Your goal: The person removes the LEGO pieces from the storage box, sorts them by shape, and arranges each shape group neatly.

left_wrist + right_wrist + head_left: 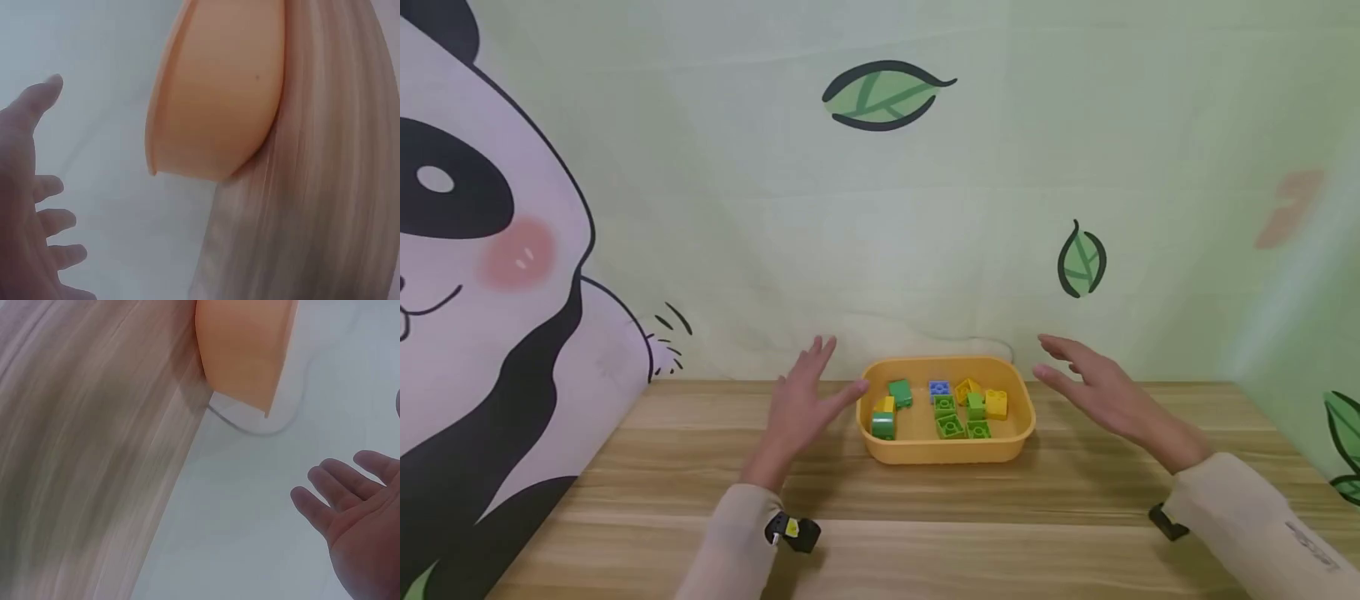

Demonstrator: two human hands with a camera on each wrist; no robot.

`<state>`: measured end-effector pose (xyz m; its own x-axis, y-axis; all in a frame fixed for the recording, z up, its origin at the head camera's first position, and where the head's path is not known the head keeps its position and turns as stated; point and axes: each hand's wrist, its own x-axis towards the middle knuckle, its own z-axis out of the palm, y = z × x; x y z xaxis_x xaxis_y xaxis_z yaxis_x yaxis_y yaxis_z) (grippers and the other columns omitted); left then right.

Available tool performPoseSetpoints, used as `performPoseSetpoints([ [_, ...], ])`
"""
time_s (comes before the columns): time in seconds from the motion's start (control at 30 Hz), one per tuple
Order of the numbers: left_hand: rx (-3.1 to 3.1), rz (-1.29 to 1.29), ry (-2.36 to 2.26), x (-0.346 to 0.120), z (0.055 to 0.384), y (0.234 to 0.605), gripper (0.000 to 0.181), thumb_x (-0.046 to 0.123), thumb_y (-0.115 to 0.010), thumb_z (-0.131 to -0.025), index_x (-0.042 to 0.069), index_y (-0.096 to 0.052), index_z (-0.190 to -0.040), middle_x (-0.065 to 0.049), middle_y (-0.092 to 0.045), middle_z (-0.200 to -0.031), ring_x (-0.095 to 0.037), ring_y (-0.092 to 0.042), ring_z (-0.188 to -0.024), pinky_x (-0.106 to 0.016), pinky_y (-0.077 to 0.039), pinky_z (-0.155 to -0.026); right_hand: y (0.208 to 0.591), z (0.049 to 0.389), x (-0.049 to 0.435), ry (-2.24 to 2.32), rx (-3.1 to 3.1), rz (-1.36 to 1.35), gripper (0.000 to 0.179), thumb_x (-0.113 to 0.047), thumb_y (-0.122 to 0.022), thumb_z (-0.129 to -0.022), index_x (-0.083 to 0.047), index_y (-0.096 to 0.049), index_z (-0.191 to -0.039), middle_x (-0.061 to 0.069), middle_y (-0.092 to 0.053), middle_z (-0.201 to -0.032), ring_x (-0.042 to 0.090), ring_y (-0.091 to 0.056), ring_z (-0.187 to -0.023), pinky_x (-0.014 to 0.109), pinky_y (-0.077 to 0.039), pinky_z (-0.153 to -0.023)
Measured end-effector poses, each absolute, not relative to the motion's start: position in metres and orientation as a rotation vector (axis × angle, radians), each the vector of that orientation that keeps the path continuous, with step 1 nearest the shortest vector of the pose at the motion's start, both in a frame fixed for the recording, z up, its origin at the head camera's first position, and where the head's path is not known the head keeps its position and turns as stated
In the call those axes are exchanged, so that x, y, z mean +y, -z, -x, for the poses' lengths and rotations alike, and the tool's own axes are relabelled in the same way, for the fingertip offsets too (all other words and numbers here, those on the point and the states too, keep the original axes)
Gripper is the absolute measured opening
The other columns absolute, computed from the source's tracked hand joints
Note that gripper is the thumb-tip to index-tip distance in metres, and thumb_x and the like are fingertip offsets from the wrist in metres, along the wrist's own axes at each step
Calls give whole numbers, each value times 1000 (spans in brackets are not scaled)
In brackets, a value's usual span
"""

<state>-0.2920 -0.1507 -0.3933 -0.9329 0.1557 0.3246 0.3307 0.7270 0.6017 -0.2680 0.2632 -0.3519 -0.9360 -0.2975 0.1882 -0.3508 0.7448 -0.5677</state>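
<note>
A yellow-orange plastic basin (945, 451) stands on the wooden table near the back wall. In it lie several toy building bricks: a dark green brick (900, 393), a blue brick (939, 389), a yellow brick (996, 404), light green bricks and a few more. My left hand (801, 408) is held beside the basin's left end, fingers spread, its thumb overlapping the rim in the head view. Off the right end, my right hand (1101, 392) hovers with fingers extended and palm turned inward. Both wrist views show the basin's outer wall (225, 87) apart from the fingers, and neither hand holds anything.
The wood-grain table (970, 550) reaches back to a pale green cloth wall (737, 208) printed with leaves and a panda. A thin cord (250, 432) runs behind the basin. Dark wrist-worn devices (793, 531) sit at both cuffs.
</note>
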Motion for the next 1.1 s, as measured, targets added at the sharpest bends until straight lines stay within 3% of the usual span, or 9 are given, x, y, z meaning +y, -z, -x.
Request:
performPoseSetpoints([
  [0.2,-2670,354,1120,-140,296,397,97,64,-70,-94,17,-31,-169,-9,-21,-175,-38,-19,-160,-69,-16,-125,353,273,258,-960,-2840,-554,74,-49,-55,-110,0,-36,-162,28,-41,-162,50,-44,-143,68,-40,-114],
  [0.47,-2632,392,1272,-134,297,402,89,39,-80,-94,12,-36,-167,-13,-25,-173,-39,-25,-158,-62,-25,-125,356,280,247,-959,-2839,-590,74,-47,-64,-106,0,-43,-158,27,-48,-157,47,-47,-141,66,-42,-113],
  [1.1,-2604,447,1422,-129,304,433,80,23,-83,-94,3,-44,-161,-15,-40,-166,-38,-34,-154,-57,-30,-124,367,293,225,-895,-2810,-749,58,-23,-78,-99,5,-58,-145,25,-61,-144,46,-57,-132,64,-48,-108],
])
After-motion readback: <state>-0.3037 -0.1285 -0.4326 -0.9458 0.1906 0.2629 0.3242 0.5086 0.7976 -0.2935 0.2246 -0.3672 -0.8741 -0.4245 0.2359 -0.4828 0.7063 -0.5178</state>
